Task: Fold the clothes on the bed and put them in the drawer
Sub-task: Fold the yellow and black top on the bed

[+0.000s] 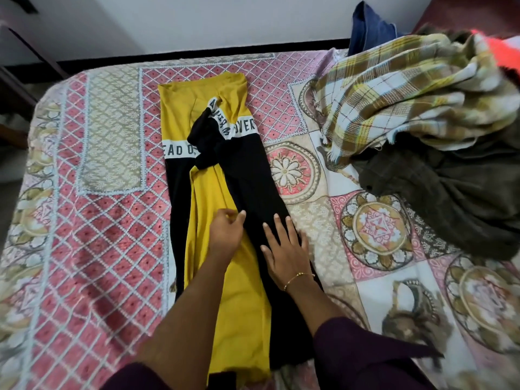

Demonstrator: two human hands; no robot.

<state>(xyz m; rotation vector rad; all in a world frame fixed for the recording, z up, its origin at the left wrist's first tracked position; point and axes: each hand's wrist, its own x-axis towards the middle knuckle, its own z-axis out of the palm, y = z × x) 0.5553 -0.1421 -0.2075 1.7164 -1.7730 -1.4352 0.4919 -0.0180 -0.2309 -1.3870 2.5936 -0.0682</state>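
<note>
Pressing my flat right hand [285, 243] on the yellow-and-black shirt [216, 170], folded lengthwise, white lettering band crumpled; left hand [226, 230] pinches its fabric.

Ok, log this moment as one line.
fold shirt | left hand pinching fabric | right hand flat on shirt | pile waiting

2 hands [254, 237] — on shirt [213, 170]
</note>
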